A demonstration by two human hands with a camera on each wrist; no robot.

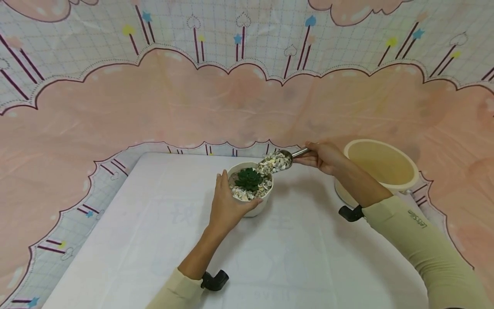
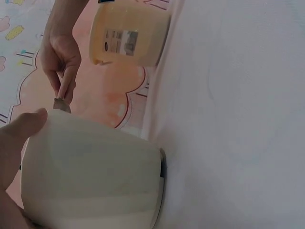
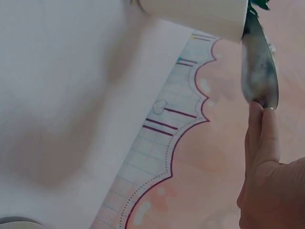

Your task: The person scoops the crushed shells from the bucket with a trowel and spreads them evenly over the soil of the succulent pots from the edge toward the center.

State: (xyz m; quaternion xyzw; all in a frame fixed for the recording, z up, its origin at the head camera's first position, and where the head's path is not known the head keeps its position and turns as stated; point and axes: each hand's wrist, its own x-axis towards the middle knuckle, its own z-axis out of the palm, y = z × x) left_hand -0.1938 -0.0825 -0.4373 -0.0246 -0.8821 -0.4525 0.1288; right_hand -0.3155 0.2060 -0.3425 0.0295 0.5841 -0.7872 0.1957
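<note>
A white plant pot [image 1: 259, 209] stands on the table, with a green succulent [image 1: 248, 179] and pale pebbles [image 1: 247, 195] inside. My left hand [image 1: 228, 207] holds the pot from its left and near side, thumb and fingers spread around the wall. In the right wrist view a metal scoop [image 3: 259, 67] reaches over the pot's rim. It carries a heap of pebbles [image 1: 275, 163], its tip at the right side of the succulent. My right hand [image 1: 326, 158] grips the scoop's handle to the right of the pot. The left wrist view shows mostly the pot's outer wall [image 2: 95, 167].
A cream bucket [image 1: 410, 182] stands at the table's right side, partly behind my right forearm; a label [image 2: 120, 41] shows on it in the left wrist view. The white table [image 1: 154, 240] meets a patterned pink cloth [image 1: 216, 107] at its back edge.
</note>
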